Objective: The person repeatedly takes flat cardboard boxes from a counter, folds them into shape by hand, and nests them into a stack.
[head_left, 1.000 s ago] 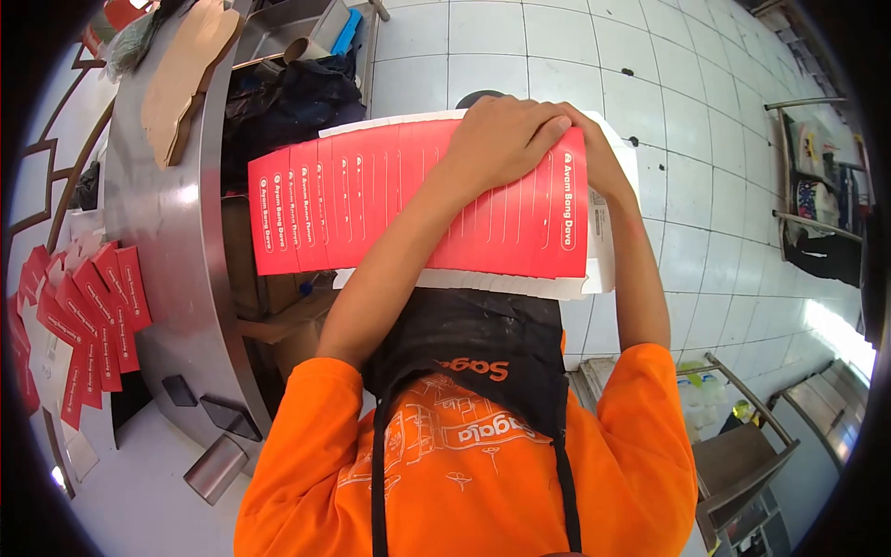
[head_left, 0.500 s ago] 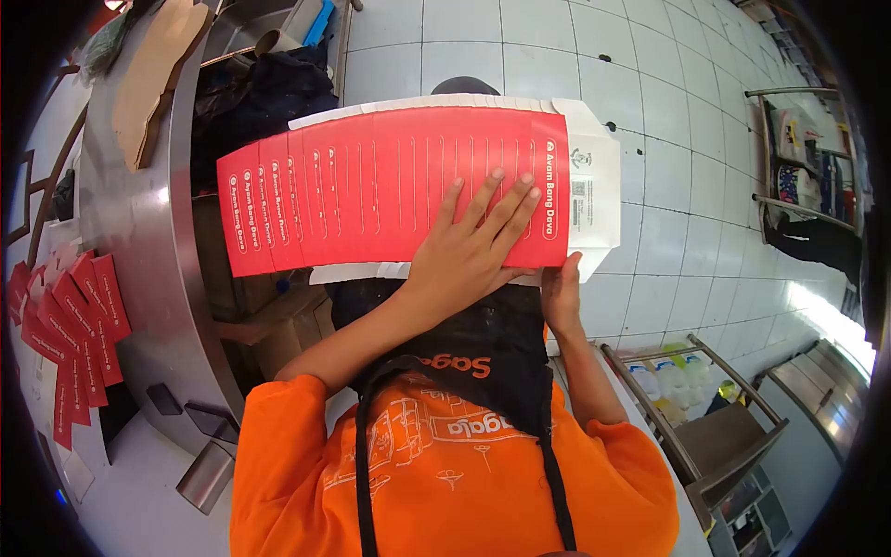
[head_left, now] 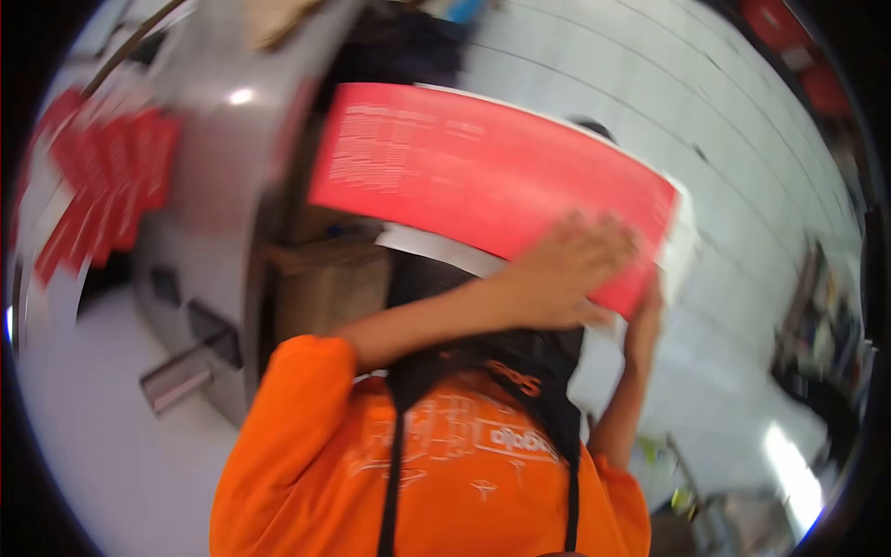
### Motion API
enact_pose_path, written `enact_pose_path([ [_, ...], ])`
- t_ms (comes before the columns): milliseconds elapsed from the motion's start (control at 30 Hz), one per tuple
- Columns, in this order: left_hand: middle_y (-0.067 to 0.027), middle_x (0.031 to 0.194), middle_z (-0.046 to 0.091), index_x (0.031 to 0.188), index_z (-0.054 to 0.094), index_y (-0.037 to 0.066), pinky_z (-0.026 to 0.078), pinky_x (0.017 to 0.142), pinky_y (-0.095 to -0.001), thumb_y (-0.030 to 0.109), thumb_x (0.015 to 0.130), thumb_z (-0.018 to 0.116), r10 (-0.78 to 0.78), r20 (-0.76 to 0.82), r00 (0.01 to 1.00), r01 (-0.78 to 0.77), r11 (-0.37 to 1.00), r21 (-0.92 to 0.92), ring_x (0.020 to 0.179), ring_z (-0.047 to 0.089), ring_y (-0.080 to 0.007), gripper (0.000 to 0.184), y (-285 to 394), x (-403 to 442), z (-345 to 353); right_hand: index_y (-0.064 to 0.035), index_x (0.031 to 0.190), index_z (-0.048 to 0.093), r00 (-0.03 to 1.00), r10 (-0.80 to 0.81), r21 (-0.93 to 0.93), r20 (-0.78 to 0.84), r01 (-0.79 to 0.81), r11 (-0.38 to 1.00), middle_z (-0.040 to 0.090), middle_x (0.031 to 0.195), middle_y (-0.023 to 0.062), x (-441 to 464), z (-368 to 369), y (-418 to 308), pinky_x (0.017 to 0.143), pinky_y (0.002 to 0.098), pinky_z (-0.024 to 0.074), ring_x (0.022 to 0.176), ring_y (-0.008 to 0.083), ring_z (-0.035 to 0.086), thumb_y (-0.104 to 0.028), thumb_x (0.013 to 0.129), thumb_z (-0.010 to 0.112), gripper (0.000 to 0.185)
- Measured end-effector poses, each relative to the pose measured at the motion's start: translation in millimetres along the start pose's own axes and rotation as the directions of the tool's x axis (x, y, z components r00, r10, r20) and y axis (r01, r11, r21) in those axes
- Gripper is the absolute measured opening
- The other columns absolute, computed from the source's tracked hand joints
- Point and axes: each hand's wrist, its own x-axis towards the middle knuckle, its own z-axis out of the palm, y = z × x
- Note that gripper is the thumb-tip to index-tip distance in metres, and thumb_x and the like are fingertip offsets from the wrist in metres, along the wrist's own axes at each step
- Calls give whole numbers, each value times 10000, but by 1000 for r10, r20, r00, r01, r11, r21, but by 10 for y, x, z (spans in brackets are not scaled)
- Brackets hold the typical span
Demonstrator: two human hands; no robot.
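Observation:
A long fanned stack of flat red cardboard boxes (head_left: 445, 176) with white edges and pale print lies across in front of my body, blurred by motion. My left hand (head_left: 580, 265) rests flat on its right part, palm down, fingers outstretched. At the stack's near right corner, my right hand (head_left: 647, 302) grips the edge; the fingers beneath are hidden. White flaps (head_left: 682, 237) stick out at the right end. A pale strip (head_left: 436, 249) shows along the near edge, above my black apron (head_left: 436, 278).
Several red printed boxes (head_left: 111, 176) lie overlapped at the left, beyond a steel counter (head_left: 218, 158). A brown carton (head_left: 325, 288) stands beneath the stack's left part. Dark flat objects (head_left: 215, 332) sit lower left. White floor tiles (head_left: 640, 84) extend to the right.
The view has turned, so the stack now slants down to the right. The strips of print at its left end show closer together. Both hands remain at its right end.

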Motion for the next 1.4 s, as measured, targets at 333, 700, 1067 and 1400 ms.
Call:
enact_pose_path([
  [333, -220, 1469, 572, 1442, 560, 15, 376, 1186, -507, 305, 911, 779, -22, -845, 534, 780, 398, 482, 1376, 526, -411, 644, -1078, -2059, -3382, -14, 1473, 509, 978, -197, 47, -65, 200, 979, 577, 1419, 149, 1029, -223, -492, 1119, 420, 428, 1319, 269, 553, -643, 1113, 354, 741],
  [700, -80, 1386, 696, 1320, 719, 260, 187, 1123, -871, 184, 951, 691, -640, -767, -44, 617, -621, 483, 1368, 595, -333, 377, -596, -3733, -5710, -30, 1356, 582, 960, -276, -25, 45, 277, 961, 623, 1282, 120, 935, -104, -729, 1028, 385, 460, 1188, 238, 605, -602, 1115, 408, 644],
  [1067, -139, 1216, 703, 1361, 677, 186, 265, 1227, -712, 64, 1008, 574, -177, -749, 638, 621, -457, 637, 1230, 632, -322, 387, 917, -1376, -4836, 4, 1377, 590, 818, -574, -346, -37, 529, 775, 631, 1370, 138, 1152, -415, -1066, 1125, 442, 426, 1277, 260, 594, -371, 1127, 535, 454],
  [1400, -20, 810, 759, 783, 823, 154, 432, 986, -590, 183, 803, 670, 617, 46, 786, -462, 535, 708, 915, 689, -315, 156, 277, 1570, -507, 26, 1345, 589, 803, -534, -276, 265, 594, 756, 669, 1224, 122, 573, -598, -2114, 987, 375, 447, 1156, 228, 602, -414, 1103, 552, 504],
])
